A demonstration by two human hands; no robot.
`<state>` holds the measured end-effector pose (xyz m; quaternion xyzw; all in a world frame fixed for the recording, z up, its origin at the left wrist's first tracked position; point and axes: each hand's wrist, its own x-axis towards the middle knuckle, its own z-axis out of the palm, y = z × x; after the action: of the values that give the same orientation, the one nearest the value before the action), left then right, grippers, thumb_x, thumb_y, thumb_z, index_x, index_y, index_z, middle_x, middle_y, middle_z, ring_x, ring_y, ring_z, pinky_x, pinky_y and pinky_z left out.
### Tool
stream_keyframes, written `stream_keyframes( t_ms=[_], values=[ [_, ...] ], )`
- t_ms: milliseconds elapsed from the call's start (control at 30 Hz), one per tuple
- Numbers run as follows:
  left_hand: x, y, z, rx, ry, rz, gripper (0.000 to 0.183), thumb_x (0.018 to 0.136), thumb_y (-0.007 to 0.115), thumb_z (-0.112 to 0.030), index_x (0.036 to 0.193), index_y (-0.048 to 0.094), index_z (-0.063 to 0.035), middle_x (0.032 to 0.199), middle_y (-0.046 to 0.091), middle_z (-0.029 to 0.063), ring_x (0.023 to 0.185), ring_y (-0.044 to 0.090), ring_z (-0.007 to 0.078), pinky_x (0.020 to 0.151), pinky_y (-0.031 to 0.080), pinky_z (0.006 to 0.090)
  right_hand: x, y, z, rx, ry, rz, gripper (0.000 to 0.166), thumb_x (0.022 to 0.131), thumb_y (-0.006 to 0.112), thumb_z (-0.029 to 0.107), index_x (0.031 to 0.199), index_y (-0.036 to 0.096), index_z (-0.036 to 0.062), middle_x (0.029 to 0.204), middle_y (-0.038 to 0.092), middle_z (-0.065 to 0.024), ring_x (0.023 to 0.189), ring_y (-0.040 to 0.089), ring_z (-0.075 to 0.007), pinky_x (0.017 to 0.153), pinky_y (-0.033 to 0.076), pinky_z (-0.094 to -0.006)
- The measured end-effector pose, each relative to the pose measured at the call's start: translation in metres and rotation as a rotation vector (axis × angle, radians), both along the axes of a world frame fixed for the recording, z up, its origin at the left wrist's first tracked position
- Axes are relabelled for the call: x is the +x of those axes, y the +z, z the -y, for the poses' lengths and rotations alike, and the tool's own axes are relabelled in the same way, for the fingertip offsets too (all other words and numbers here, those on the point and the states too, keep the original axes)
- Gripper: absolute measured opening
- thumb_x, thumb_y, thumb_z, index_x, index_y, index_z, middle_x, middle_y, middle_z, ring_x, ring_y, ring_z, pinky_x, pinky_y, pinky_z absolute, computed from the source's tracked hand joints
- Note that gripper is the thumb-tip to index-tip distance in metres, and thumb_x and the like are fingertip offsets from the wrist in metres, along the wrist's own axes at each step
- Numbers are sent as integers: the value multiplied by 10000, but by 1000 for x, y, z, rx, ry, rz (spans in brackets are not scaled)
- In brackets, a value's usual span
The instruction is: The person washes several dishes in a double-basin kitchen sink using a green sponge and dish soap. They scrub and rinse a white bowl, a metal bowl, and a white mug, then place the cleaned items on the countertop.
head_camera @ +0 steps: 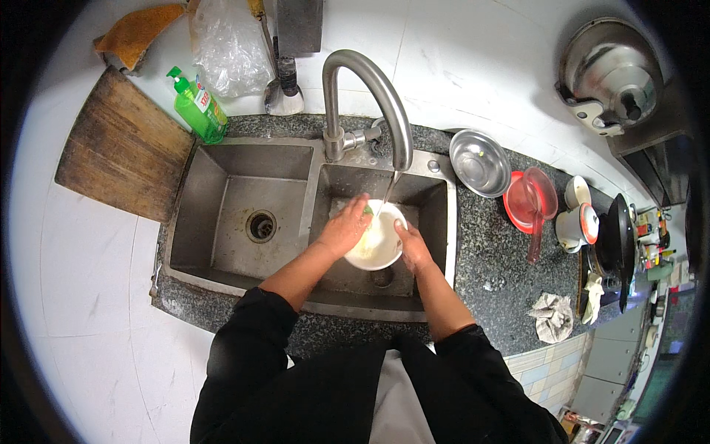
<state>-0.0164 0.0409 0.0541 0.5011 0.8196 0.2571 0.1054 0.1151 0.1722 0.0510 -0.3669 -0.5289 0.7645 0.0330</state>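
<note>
A white bowl (386, 236) is tilted over the right basin (430, 222) of a stainless steel double sink. My right hand (413, 248) grips its right rim, thumb toward the inside. At the bowl's left side, my left hand (348, 226) presses a scrubbing sponge (368, 210) to the bowl; a bit of green shows by the fingers and the rest is mostly hidden. From the curved faucet (402, 150) a stream of water (392, 186) runs down into the bowl. Yellowish suds or residue lie on the bowl's inner wall.
The left basin (238, 222) has a drain. A wooden cutting board (122, 150) and green soap bottle (201, 108) stand at left. Right of the sink are a metal bowl (480, 164), red plastic dipper (538, 194), lidded enamel mug (571, 228) and crumpled cloth (553, 318).
</note>
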Motion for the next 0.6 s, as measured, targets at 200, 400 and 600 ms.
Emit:
stream_keyframes(
  t_ms=[200, 400, 600],
  values=[
    [63, -16, -4, 8, 42, -136, 278, 830, 434, -137, 1054, 476, 21, 1293, 326, 240, 1191, 333, 374, 972, 301, 442, -12, -35, 7, 196, -257, -209, 463, 889, 431, 367, 1170, 448, -1, 1032, 542, -144, 909, 516, -218, 806, 412, -327],
    [65, -11, 3, 140, -238, -307, 308, 764, 499, -188, 1060, 530, -110, 1092, 487, 78, 1093, 427, 285, 850, 373, 422, -1, -26, -13, -82, -210, -97, 452, 897, 424, 349, 1180, 441, -3, 1012, 560, -144, 852, 553, -226, 745, 452, -346],
    [21, 0, 22, 42, -268, -386, 282, 756, 486, -180, 1022, 567, -135, 1093, 503, 81, 1071, 438, 278, 853, 381, 397, -5, 0, -8, -66, -112, -131, 427, 877, 459, 331, 1179, 460, 29, 1011, 567, -94, 877, 549, -179, 750, 445, -317]
  ],
)
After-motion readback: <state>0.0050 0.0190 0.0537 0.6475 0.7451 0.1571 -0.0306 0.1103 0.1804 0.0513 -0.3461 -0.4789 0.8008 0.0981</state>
